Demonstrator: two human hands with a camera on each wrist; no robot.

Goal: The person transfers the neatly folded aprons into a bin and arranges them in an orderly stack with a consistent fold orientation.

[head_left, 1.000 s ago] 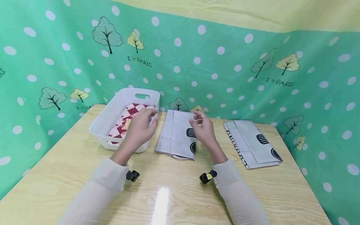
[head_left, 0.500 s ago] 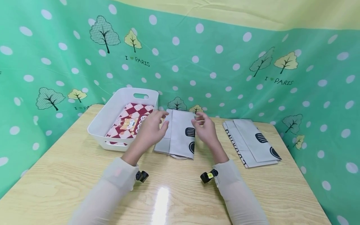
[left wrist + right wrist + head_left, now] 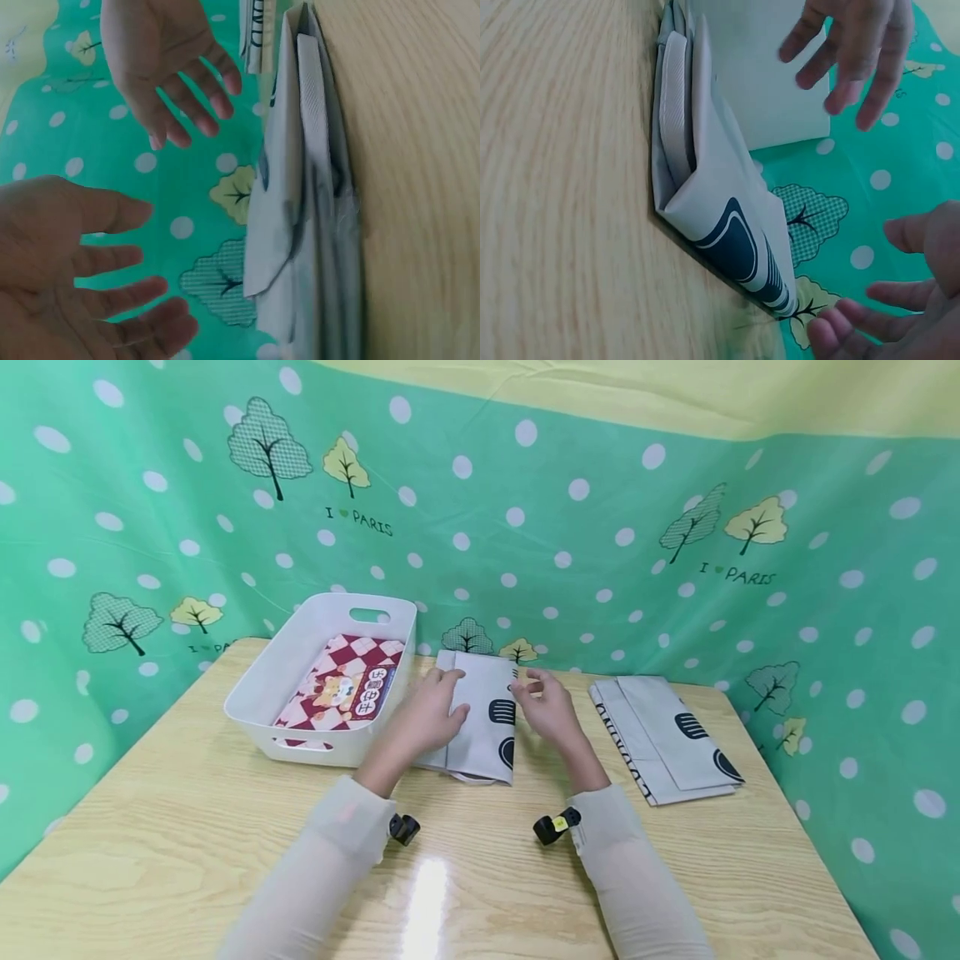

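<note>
A folded light grey cloth (image 3: pixel 487 714) with a black spatula print and a fabric strap, apron-like, lies on the table between my hands. Over its left part hovers my left hand (image 3: pixel 435 714), fingers spread and loosely bent, holding nothing. My right hand (image 3: pixel 551 710) is at the cloth's right edge, its fingers loosely curled around nothing. In the left wrist view, the left hand (image 3: pixel 97 277) shows apart from the layered edge of the cloth (image 3: pixel 307 180). The right wrist view has the right hand (image 3: pixel 907 292) beside the printed end of the cloth (image 3: pixel 735 232).
A white plastic basket (image 3: pixel 255 739) stands left of the cloth, holding a red-and-white checked item (image 3: pixel 337 689) with a cartoon animal. To the right lies a second folded printed cloth (image 3: pixel 663 739). A green dotted curtain (image 3: pixel 570 527) hangs behind the wooden table (image 3: pixel 510 893).
My left hand has moved right, from over the basket to over the left part of the grey cloth. The right hand stays nearly in place. The camera has shifted slightly.
</note>
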